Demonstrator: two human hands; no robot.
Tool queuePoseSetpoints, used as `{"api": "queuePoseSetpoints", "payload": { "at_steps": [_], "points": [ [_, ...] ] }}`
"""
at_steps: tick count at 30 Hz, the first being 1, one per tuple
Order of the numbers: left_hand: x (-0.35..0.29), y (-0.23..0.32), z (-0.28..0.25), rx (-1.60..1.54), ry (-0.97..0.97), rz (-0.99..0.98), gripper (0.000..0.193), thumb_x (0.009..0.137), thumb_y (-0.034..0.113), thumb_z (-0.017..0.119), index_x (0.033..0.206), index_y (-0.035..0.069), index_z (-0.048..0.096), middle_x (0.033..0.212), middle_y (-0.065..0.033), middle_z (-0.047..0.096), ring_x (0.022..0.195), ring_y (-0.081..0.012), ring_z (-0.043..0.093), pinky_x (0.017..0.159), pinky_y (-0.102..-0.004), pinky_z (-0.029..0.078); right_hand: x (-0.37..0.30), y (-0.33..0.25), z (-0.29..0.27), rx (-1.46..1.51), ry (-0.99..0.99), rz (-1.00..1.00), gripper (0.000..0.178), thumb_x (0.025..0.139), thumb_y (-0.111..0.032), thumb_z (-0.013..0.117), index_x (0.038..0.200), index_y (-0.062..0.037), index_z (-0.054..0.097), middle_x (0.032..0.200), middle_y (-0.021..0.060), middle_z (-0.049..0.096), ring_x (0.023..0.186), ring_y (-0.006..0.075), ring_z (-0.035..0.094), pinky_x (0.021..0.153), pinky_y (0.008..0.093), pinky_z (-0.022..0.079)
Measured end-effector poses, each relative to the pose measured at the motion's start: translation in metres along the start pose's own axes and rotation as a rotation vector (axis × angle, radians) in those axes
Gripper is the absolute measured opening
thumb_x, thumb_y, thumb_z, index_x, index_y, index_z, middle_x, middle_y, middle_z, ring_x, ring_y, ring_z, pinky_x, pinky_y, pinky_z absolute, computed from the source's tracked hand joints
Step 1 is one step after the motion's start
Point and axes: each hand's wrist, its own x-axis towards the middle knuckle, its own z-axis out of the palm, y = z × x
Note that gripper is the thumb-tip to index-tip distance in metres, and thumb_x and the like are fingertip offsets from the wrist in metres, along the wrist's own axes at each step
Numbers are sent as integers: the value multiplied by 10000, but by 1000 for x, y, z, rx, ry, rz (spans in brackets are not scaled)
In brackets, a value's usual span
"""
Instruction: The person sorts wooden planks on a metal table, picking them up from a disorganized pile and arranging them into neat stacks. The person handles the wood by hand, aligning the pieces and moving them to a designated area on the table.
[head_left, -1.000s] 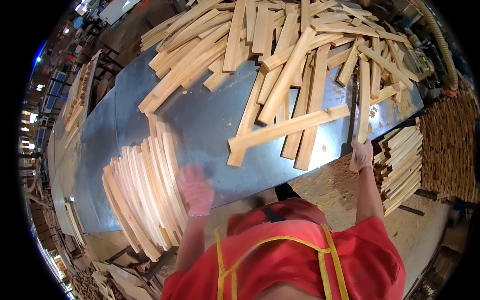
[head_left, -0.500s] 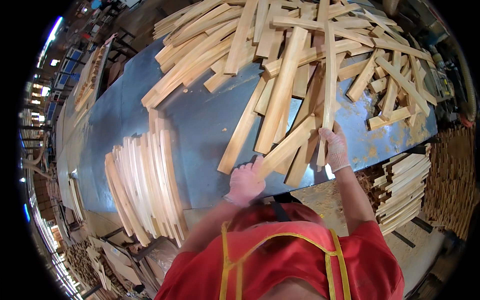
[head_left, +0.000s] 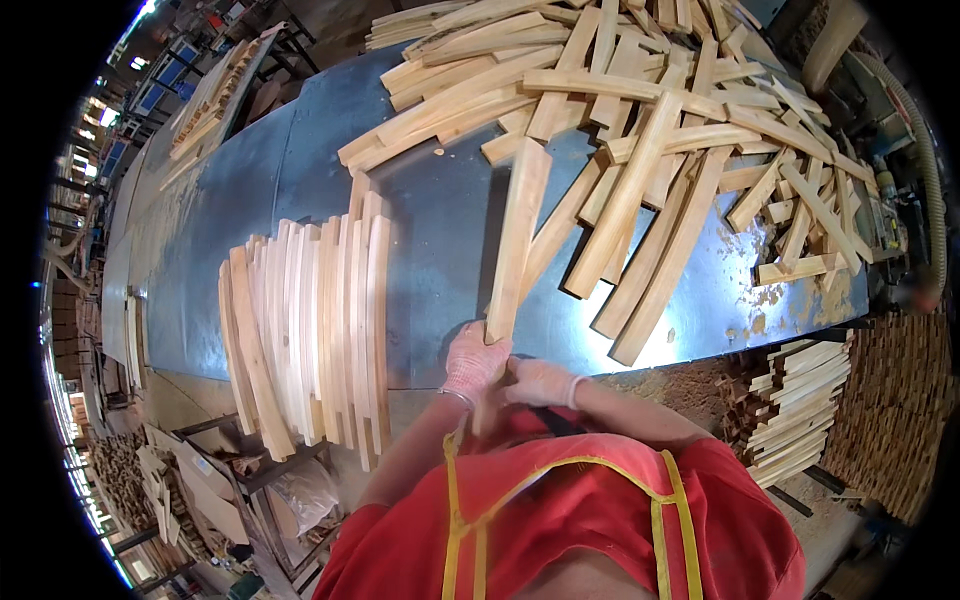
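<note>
A pale wooden slat [head_left: 519, 235] slants up over the metal table from my left hand [head_left: 474, 362], whose gloved fingers are closed around its lower part. A blurred length of wood [head_left: 485, 415] shows below that hand, close to my body; whether it belongs to the same slat I cannot tell. My right hand [head_left: 543, 383], also gloved, is right beside the left one, its fingers bent against the wood and partly hidden. Left of my hands, several slats lie side by side in a row [head_left: 318, 330] across the table's near edge. A loose heap of slats [head_left: 640, 170] spreads beyond and to the right.
The blue-grey metal table [head_left: 420, 235] carries sawdust at its right side. Below its right edge stand a stack of pale slats [head_left: 795, 415] and a larger stack of wood [head_left: 890, 410]. A ribbed hose [head_left: 928, 190] hangs at far right. Cardboard-like sheets [head_left: 205, 480] lean at lower left.
My right hand has come left and down from the heap to meet my left hand. The slat in my left hand has swung more upright. The view has shifted.
</note>
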Motion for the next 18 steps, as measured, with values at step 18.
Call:
{"api": "queuePoseSetpoints", "payload": {
  "at_steps": [18],
  "points": [
    [-11,-92,-44,546,606,266,913,800,395,828,1569,90,443,1566,-164,476,1466,-372,434,1202,-552,362,34,11,-111,1,1229,-65,677,785,-173,725,1403,-40,484,1282,298,526,1227,500,538,1074,533,473]
  ]
}}
